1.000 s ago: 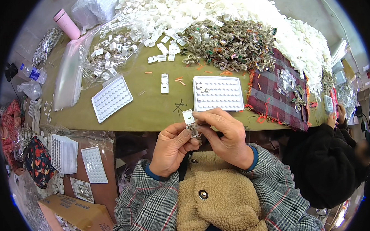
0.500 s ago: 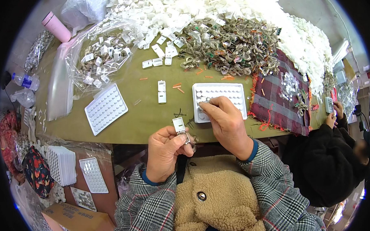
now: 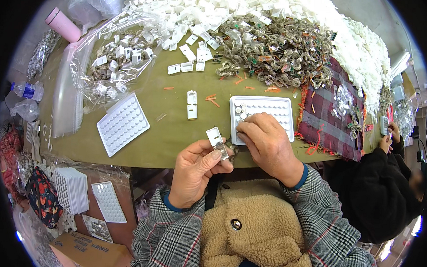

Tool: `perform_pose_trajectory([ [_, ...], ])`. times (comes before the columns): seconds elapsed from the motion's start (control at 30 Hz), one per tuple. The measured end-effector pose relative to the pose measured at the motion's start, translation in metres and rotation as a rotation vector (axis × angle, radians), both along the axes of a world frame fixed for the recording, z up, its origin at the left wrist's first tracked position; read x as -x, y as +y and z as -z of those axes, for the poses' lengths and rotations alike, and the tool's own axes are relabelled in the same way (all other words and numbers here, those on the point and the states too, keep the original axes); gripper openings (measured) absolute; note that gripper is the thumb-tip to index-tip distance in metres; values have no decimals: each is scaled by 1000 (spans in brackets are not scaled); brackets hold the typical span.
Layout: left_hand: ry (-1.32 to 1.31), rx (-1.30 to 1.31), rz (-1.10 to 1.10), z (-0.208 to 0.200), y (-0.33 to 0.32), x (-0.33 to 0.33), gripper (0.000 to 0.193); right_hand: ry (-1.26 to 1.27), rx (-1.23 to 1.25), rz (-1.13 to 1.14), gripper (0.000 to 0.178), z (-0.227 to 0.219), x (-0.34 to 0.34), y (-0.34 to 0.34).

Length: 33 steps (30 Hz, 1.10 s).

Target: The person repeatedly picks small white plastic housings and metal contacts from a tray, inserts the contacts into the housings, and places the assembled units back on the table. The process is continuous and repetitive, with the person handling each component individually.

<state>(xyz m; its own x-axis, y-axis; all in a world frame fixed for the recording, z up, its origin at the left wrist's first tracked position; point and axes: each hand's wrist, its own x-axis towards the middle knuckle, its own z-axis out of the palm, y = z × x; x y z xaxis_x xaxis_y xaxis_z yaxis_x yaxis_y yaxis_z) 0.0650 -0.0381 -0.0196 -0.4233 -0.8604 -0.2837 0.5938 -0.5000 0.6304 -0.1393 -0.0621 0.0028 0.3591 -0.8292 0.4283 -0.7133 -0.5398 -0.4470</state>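
Note:
My left hand [image 3: 198, 169] is closed on a small white hinged plastic case [image 3: 214, 136] with its lid raised. A silvery part shows inside the case by my thumb, and a bit of coiled wire [image 3: 233, 147] hangs beside it. My right hand [image 3: 268, 145] rests over the front left part of a white tray [image 3: 287, 102] with rows of round pockets. Several button cells [image 3: 241, 109] sit at the tray's left side. The right fingers are pinched together at its left edge; what they hold, if anything, is hidden.
Another open white case [image 3: 192, 106] lies ahead, near orange strips [image 3: 212, 97]. A second pocketed tray [image 3: 123, 125] lies left. Farther back are a heap of wire coils [image 3: 276, 51] and white cases [image 3: 187, 52]. A plaid cloth [image 3: 323, 115] is at right, with a person [image 3: 375, 189] beyond.
My right hand has drawn back toward me, from inside the tray to its front left edge. My left hand still holds the case, now tilted a little more. The whole view has shifted slightly.

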Motion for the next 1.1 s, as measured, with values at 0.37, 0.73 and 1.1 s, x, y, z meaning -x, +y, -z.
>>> perform_pose_trajectory([
  [0.37, -22, 31, -8, -1, 10, 2, 27, -492, -268, -22, 19, -24, -11, 26],
  [0.73, -63, 44, -12, -6, 24, 5, 26, -284, -116, -86, 24, -21, -24, 43],
  [1.1, -50, 6, -24, -5, 29, 4, 21, -361, -211, -161, 29, -19, -21, 51],
])
